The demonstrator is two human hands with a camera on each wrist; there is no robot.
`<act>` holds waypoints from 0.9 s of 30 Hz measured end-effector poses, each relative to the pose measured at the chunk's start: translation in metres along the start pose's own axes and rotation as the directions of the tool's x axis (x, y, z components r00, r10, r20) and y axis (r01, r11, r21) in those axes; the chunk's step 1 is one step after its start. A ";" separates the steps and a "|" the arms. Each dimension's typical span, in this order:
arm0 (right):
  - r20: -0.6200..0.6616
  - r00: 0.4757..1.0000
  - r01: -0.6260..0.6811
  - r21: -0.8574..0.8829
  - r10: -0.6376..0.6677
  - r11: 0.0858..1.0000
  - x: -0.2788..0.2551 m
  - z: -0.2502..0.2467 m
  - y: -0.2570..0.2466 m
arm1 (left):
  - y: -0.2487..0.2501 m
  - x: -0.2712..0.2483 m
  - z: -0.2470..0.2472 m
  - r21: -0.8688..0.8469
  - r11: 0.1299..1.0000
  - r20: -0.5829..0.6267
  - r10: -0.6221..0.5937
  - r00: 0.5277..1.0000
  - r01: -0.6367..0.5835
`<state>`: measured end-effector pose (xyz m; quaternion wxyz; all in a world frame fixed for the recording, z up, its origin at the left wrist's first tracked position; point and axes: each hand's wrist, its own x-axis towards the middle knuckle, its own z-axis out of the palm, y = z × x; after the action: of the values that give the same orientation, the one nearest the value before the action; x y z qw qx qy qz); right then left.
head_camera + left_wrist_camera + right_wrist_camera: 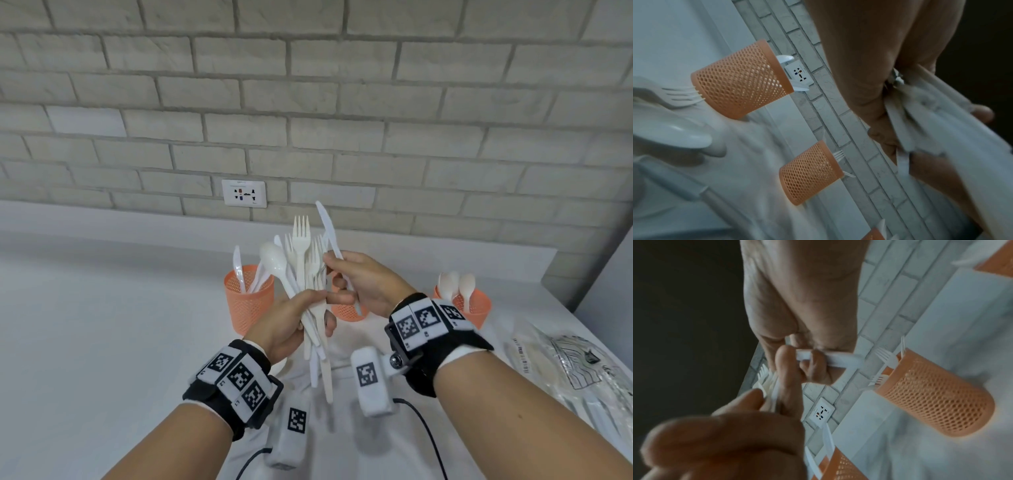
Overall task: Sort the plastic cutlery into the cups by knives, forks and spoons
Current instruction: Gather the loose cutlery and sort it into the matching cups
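Above the counter, a mixed cutlery bundle is gripped by the left hand while a knife is pinched out by the right hand; delivery to the left cup, where knives stand, is judged next.

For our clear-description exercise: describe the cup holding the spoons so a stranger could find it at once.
Start at the grey brick wall with its white socket. Three orange mesh plastic cups stand on the white counter below. Take the rightmost cup, beside the right hand's wrist: only it shows rounded white plastic spoon bowls.
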<state>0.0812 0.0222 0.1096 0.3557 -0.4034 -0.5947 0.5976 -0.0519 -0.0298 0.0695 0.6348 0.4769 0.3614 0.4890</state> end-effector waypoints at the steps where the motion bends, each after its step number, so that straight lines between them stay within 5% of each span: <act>1: 0.026 1.000 0.001 0.029 -0.002 1.000 0.000 0.001 -0.001 | 0.001 0.000 -0.001 -0.014 1.000 -0.001 -0.011 1.000 0.011; 13: 0.094 0.995 0.039 0.017 -0.040 0.999 0.004 0.002 0.008 | 0.001 0.009 -0.008 -0.064 0.998 -0.058 0.016 0.998 -0.020; 17: -0.144 0.990 0.002 -0.035 -0.007 0.999 0.012 0.004 0.011 | -0.003 0.016 -0.013 -0.107 0.993 -0.133 0.037 0.990 -0.051; 20: -0.310 0.932 0.147 -0.145 -0.186 0.978 0.015 0.003 0.006 | -0.007 0.019 -0.015 0.004 0.999 -0.260 0.053 0.964 -0.054; 24: -0.195 0.888 0.342 -0.328 -0.417 0.881 0.006 0.019 -0.006 | -0.011 0.022 -0.012 0.276 0.959 -0.393 0.166 0.905 -0.056; 27: -0.145 0.892 0.336 -0.420 -0.428 0.843 0.004 0.033 -0.004 | -0.008 0.021 -0.006 0.393 0.914 -0.340 0.243 0.909 -0.098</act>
<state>0.0496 0.0125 0.1124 0.4494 -0.4049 -0.7227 0.3343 -0.0497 -0.0085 0.0600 0.4059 0.5128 0.5189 0.5504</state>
